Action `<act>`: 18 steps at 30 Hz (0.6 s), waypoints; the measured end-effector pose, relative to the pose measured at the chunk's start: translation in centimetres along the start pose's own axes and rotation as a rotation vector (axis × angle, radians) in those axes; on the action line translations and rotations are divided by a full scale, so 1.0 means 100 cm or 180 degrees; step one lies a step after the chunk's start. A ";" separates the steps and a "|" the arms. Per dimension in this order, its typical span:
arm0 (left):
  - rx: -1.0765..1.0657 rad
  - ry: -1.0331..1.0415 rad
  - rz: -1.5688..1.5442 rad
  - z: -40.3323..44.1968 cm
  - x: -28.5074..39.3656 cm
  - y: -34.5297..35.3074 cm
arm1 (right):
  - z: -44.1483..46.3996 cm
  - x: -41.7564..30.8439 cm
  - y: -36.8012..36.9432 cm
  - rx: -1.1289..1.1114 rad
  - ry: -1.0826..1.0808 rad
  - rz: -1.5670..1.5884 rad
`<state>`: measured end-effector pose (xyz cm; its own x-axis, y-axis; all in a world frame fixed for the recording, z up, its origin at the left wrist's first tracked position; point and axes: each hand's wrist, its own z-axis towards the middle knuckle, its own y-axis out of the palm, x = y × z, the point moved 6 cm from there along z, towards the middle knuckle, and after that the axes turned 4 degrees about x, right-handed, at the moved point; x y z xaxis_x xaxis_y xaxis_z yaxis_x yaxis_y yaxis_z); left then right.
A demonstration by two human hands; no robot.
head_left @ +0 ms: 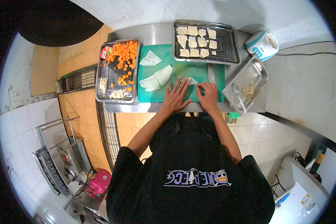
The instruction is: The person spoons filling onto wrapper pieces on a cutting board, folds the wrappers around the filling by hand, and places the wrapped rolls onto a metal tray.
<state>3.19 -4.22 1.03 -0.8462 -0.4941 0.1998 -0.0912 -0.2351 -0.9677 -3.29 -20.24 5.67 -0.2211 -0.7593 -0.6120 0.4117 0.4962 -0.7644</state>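
My left hand (176, 96) lies with its fingers spread on the green cutting board (168, 54), at the left edge of a small pale piece of wrapper (192, 81). Just right of that piece, my right hand (208, 96) has its fingers curled together at the board; what they hold, if anything, is too small to make out. Larger pale wrapper sheets (156, 79) lie to the left of my hands, and a triangular piece (150, 58) rests above them on the board.
At the left stands a tray (98, 84) with orange carrot pieces (125, 54). A dark tray (227, 59) at the back holds several pale squares. On the right are a steel pan (263, 80) with a spoon (235, 88) and a white-and-teal appliance (259, 46).
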 end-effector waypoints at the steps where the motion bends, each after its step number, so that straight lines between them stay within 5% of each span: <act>1: -0.0001 0.0013 -0.0004 0.000 0.000 0.000 | 0.000 0.001 0.000 0.0037 0.0009 0.0028; 6: 0.0534 -0.0764 -0.0293 0.002 -0.017 -0.017 | -0.002 0.002 -0.004 0.0123 0.0045 0.0074; 12: 0.0977 -0.0711 -0.0467 0.018 -0.021 -0.031 | -0.004 0.001 -0.002 0.0096 0.0039 0.0216; 18: 0.0921 -0.0626 -0.0407 0.024 -0.021 -0.025 | -0.033 0.035 0.044 -0.0219 0.1487 0.2421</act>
<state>6.44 -4.61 3.36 -0.7179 -0.5902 0.3692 -0.0136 -0.5184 -0.8551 -5.18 -19.33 -0.51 -0.2536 0.0268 -0.9669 0.5433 0.8310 -0.1195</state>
